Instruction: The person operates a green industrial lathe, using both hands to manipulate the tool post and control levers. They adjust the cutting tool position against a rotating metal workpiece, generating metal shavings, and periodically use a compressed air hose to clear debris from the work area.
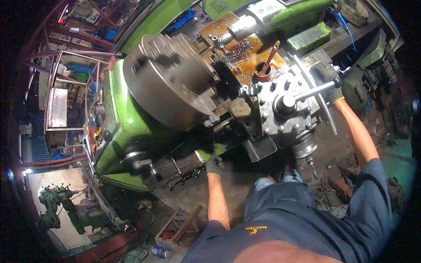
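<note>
A green rectangular label plate (221,7) sat on the lathe (127,127) at the top edge of the view, beyond its big round chuck (169,79); its markings were too small to tell. A plastic bottle (161,252) with a blue label band lay on the floor below the lathe, near the person's left elbow

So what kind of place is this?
Most likely a machine shop. A big green lathe with a heavy steel chuck fills the view, gloved hands work its levers, and another green machine stands on the floor nearby.
</note>
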